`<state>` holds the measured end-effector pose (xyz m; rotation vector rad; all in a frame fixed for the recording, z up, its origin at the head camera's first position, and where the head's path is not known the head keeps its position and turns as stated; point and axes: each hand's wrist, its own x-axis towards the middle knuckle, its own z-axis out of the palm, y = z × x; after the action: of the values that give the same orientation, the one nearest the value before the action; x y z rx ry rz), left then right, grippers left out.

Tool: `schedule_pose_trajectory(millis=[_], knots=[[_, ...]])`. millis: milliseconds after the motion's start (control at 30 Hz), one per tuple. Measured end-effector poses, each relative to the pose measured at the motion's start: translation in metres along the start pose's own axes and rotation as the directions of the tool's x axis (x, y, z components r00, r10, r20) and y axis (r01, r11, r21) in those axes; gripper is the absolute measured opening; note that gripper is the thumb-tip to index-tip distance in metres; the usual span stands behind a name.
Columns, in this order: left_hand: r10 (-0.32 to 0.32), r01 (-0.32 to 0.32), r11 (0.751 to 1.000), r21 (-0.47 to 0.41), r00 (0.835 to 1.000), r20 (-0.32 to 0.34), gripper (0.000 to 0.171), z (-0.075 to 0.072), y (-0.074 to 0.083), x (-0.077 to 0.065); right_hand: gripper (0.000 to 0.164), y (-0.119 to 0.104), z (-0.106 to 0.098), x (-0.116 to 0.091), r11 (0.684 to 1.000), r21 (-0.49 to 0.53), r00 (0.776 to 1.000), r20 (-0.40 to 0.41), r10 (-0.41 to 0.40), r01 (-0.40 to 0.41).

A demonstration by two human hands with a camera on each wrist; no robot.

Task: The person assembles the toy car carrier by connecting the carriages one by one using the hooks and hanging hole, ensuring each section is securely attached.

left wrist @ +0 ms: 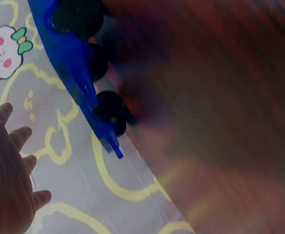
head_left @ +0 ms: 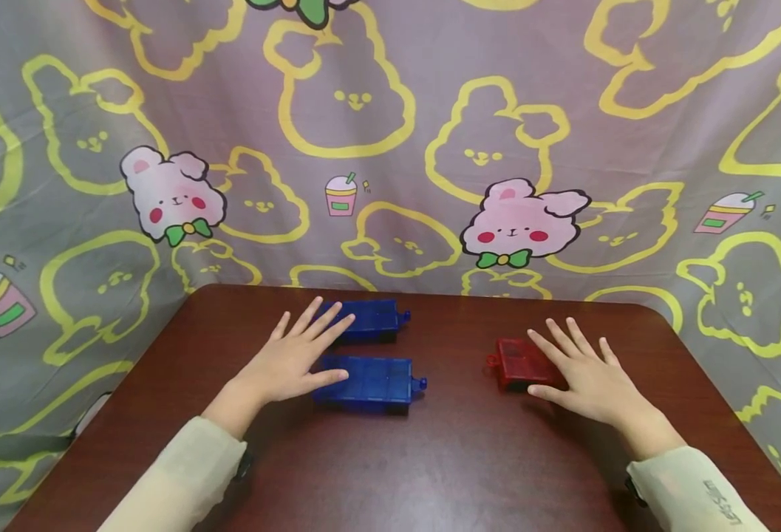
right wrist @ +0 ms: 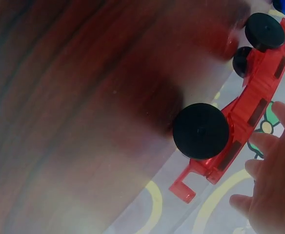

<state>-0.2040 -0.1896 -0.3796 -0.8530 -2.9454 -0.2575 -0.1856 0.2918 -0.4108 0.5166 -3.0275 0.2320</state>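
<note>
Fingers (head_left: 324,318) spread wide, the left hand (head_left: 287,367) hovered near two blue toy wagons (head_left: 378,380) and the right hand (head_left: 592,386) near a red wagon (head_left: 518,360) on the worktop (head_left: 430,465).

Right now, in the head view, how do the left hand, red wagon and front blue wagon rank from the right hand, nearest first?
From the right hand:
1. Red wagon: just left, partly behind its fingers.
2. Front blue wagon: farther left.
3. Left hand: farthest left.
</note>
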Motion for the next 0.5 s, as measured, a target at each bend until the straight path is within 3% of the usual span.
schedule_pose_trajectory(millis=[500], knots=[[0.070,-0.062,0.996,-0.065,0.990,0.123,0.087,0.013,0.017,0.005,0.089,0.002,0.007,0.004,0.999,0.012,0.998,0.043,-0.049,0.049]])
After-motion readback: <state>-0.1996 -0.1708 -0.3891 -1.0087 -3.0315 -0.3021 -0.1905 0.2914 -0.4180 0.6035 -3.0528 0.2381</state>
